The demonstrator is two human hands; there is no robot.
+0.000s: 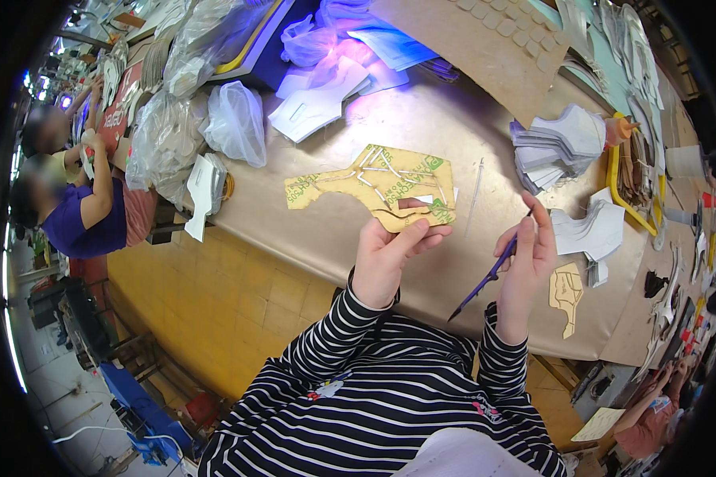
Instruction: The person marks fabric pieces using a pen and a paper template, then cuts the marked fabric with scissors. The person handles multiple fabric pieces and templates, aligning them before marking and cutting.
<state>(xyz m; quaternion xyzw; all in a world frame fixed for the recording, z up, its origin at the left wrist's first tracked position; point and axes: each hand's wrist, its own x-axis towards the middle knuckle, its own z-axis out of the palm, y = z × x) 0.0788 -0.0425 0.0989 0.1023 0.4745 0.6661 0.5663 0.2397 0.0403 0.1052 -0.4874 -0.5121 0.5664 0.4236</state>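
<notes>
My left hand (395, 253) pinches the lower edge of a yellowish, gun-shaped cardboard template (326, 187) with green print. Narrow slots, some edged in white, run across it, and it is held above the bench. To the right, my right hand (525, 262) has its fingers around a slim dark purple stick-like tool (485, 280), its pointed end slanting down toward me. What kind of tool it is I cannot make out. A thin clear rod (476, 195) lies on the bench between the template and my right hand. Nearby rests a smaller tan template (566, 290) with dark curved slots.
Stacked white-grey cut pieces (561, 143) and more cut pieces (593, 230) sit at the right, by a yellow-rimmed basket (615, 191). Blue-purple light falls on white pieces (318, 99) at the back. Plastic bags (235, 123) stand left; co-workers (87, 199) sit beyond.
</notes>
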